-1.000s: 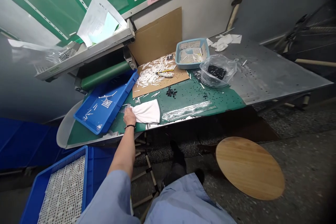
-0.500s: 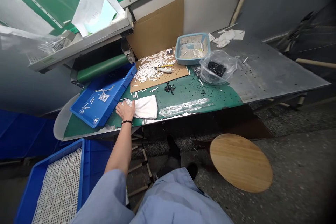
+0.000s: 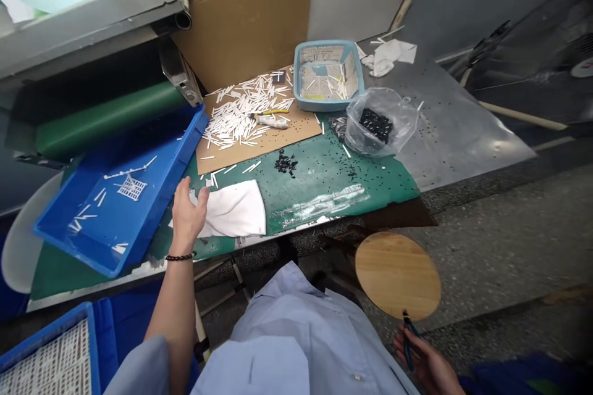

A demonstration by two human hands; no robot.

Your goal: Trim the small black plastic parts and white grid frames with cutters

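My left hand (image 3: 189,215) is at the near edge of the green-topped bench, fingers and thumb apart, with nothing visible in its grasp. It is over the left end of a folded white cloth (image 3: 238,208); whether it touches the cloth I cannot tell. Low on the right, beside the stool, my right hand (image 3: 428,361) is closed around a small pair of pliers (image 3: 407,345) with dark blue handles, jaws pointing up. To the left of my left hand lies a blue tray (image 3: 155,197) holding a small white grid piece (image 3: 131,187) and several white sticks.
Many white sticks (image 3: 241,111) and a yellow-handled tool (image 3: 273,113) lie on flat cardboard (image 3: 259,142). Behind stand a light blue basket (image 3: 324,105) and a clear bag (image 3: 401,120) of black bits. A round wooden stool (image 3: 398,271) and a blue crate (image 3: 95,352) are below the bench.
My left hand has lifted from its flat press on the cloth and spread its fingers. My right hand with the pliers has come into view at lower right. The view has shifted and moved closer.
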